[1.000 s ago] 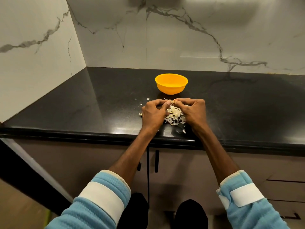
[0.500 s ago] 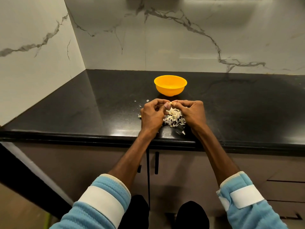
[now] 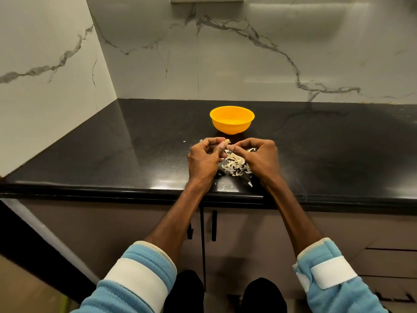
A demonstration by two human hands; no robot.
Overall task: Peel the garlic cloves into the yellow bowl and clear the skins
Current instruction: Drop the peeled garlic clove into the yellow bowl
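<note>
Garlic clove sits pinched between your two hands, held just above the worktop, close at 6 o'clock of the yellow bowl. On your left hand the fingers are curled, with thumb and forefinger pinching the clove. On your right hand the fingers are curled in too, their tips nipping the clove's right side. That is probably the skin, but it is too small to be sure.

Step in hand: peeling, well into the task by my read. The skins lie in a heap on the worktop below and between your hands, with stray flakes at 5 and 10 o'clock of the heap, none cleared yet.

Next you need to strip off what skin is left, then make a short reach toward 12 o'clock and drop the clove in the bowl.

The clove looks small, pale cream-yellow, only its tip showing. I cannot tell what is in the bowl.
</note>
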